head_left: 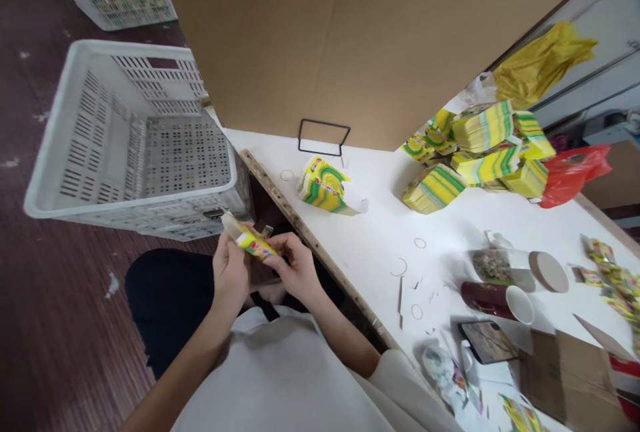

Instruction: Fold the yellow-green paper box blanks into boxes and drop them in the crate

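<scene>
Over my lap, both hands hold a small yellow paper carton [253, 243] with red and green print. My left hand [231, 271] is closed around its left end, where a pale flap stands up. My right hand [295, 269] pinches the right end between thumb and fingers. Just behind the carton shows a small printed piece [267, 231]; whether a hand touches it I cannot tell. On the white table [370, 245], beyond my right hand, lies a stack of flat yellow-green cartons [325, 189].
At the left stands a white plastic crate [135, 209]. A large cardboard sheet [320, 39] rises behind the table, a black wire stand [324, 124] before it. To the right are carton bundles [435, 189], a dark red mug [490, 300], a jar [520, 271] and a phone [489, 342].
</scene>
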Demonstrator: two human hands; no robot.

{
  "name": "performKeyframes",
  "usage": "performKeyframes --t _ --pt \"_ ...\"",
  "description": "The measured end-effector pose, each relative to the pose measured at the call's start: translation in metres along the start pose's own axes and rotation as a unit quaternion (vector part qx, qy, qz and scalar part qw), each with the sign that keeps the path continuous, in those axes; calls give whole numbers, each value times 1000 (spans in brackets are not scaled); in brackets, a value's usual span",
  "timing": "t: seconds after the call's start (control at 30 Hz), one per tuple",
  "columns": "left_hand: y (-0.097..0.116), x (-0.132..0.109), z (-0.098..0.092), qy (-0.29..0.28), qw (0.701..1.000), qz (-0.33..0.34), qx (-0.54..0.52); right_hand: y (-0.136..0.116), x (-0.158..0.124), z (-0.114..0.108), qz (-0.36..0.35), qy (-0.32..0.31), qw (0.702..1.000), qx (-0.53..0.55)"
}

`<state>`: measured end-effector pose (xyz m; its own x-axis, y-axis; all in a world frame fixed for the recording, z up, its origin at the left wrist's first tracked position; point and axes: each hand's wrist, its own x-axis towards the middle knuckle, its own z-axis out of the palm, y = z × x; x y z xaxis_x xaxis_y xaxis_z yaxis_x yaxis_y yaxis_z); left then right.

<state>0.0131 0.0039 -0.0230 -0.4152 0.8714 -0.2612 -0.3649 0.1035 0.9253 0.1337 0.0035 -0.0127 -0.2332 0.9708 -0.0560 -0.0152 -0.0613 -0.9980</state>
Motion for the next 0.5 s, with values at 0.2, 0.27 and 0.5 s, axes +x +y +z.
performKeyframes --t 0.2,0.27,0.5 --pt "25 3 -14 4 999 43 1 -17 4 -29 -69 17 985 -158" --pt "40 10 -25 -36 996 80 -1 -25 7 -42 -115 -3 964 -239" --pt "55 8 -36 -285 881 56 374 -30 -3 -46 -264 -70 879 -392"
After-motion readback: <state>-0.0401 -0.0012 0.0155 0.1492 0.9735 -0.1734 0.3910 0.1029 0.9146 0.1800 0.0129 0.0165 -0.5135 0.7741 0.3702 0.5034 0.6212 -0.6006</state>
